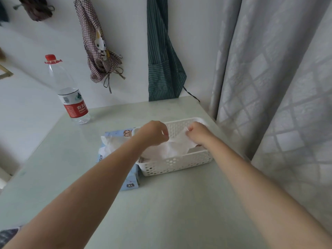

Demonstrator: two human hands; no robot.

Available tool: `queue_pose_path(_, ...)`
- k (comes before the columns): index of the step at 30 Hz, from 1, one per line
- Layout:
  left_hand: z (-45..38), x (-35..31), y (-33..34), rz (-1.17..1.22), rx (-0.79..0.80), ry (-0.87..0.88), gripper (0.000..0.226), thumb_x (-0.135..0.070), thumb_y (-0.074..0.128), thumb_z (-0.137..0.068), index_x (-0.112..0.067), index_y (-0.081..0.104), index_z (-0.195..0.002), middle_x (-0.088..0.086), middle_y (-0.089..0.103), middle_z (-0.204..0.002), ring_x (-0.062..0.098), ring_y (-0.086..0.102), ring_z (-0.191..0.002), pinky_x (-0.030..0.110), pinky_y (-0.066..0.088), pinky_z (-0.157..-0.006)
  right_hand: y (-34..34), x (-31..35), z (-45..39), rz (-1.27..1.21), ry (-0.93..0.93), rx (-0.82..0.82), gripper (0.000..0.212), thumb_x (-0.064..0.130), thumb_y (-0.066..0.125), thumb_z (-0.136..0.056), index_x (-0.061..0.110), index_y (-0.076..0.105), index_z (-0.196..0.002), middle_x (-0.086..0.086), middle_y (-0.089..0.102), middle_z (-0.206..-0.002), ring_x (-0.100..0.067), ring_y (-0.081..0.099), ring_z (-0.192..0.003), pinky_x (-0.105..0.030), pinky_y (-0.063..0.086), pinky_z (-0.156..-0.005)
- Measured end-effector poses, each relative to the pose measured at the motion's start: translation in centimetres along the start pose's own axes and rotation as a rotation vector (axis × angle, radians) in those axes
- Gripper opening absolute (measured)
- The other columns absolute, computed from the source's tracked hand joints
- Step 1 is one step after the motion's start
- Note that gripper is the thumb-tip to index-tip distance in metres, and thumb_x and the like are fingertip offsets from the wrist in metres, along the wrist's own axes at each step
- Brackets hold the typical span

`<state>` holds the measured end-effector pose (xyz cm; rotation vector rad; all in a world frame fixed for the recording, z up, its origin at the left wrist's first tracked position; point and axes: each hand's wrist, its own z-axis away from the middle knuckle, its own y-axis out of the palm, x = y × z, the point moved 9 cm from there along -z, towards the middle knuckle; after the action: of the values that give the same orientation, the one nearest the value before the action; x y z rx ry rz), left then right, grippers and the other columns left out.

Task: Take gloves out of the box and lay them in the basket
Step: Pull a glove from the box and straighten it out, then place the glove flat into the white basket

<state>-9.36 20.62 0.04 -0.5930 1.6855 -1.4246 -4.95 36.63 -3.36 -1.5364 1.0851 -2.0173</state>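
Over the near counter (161, 212) both forearms reach to the white basket (176, 164), where the left hand (154, 133) and right hand (197, 134) each pinch an edge of a thin translucent glove (172, 148), fingers closed on it as it spreads inside the basket. This looks like the laying step; next the fingers should let go and return to the blue box (115, 155), touching the basket's left side with more gloves poking from its top. A water bottle (71, 97) stands farther back.

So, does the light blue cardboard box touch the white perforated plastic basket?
Touching: the head view shows the box pressed against the basket at its left wall, no gap.
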Motion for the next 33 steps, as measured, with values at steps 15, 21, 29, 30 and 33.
queue_pose_path(15, 1.0, 1.6, 1.8, -0.579, 0.259, -0.177, 0.009, -0.027, 0.057, -0.088, -0.018, 0.055, -0.089, -0.003, 0.054, -0.087, 0.021, 0.054, -0.086, 0.032, 0.047, -0.077, -2.0, 1.5, 1.3, 0.617, -0.142, -0.216, 0.039, -0.009, 0.039, -0.088, 0.004, 0.048, -0.123, -0.011, 0.063, -0.111, -0.031, 0.063, -0.096, -0.034, 0.038, -0.065)
queue_pose_path(21, 2.0, -0.2, 3.8, -0.262, 0.41, -0.048, 0.029, -0.026, 0.059, -0.089, -0.021, 0.069, -0.116, -0.001, 0.064, -0.121, 0.021, 0.063, -0.107, 0.029, 0.05, -0.089, -2.1, 1.9, 1.4, 0.681, -0.1, -0.199, 0.038, -0.007, 0.043, -0.088, 0.007, 0.05, -0.123, -0.009, 0.062, -0.115, -0.028, 0.062, -0.1, -0.032, 0.039, -0.067)
queue_pose_path(29, 1.2, 0.5, 2.9, -0.519, 0.189, -0.026, 0.024, -0.042, 0.055, -0.09, -0.018, 0.055, -0.091, -0.004, 0.054, -0.087, 0.022, 0.06, -0.093, 0.035, 0.046, -0.085, -2.2, 1.7, 1.5, 0.654, -0.101, -0.226, 0.034, -0.006, 0.042, -0.089, 0.008, 0.054, -0.116, -0.007, 0.063, -0.111, -0.027, 0.063, -0.097, -0.03, 0.038, -0.065)
queue_pose_path(30, 1.2, 0.0, 3.1, -0.44, 0.178, 0.004, 0.023, -0.04, 0.058, -0.09, -0.019, 0.057, -0.096, -0.004, 0.056, -0.093, 0.021, 0.06, -0.097, 0.032, 0.045, -0.08, -2.2, 1.7, 1.5, 0.651, -0.102, -0.228, 0.033, -0.006, 0.042, -0.089, 0.009, 0.054, -0.116, -0.007, 0.063, -0.111, -0.027, 0.063, -0.097, -0.03, 0.038, -0.065)
queue_pose_path(33, 1.4, -1.2, 4.6, -0.268, 0.257, 0.079, 0.023, -0.034, 0.063, -0.09, -0.033, 0.063, -0.112, -0.006, 0.057, -0.118, 0.017, 0.056, -0.108, 0.032, 0.048, -0.085, -2.4, 1.7, 1.4, 0.652, -0.1, -0.233, 0.032, -0.005, 0.043, -0.09, 0.009, 0.054, -0.116, -0.007, 0.063, -0.111, -0.027, 0.063, -0.097, -0.03, 0.039, -0.066)
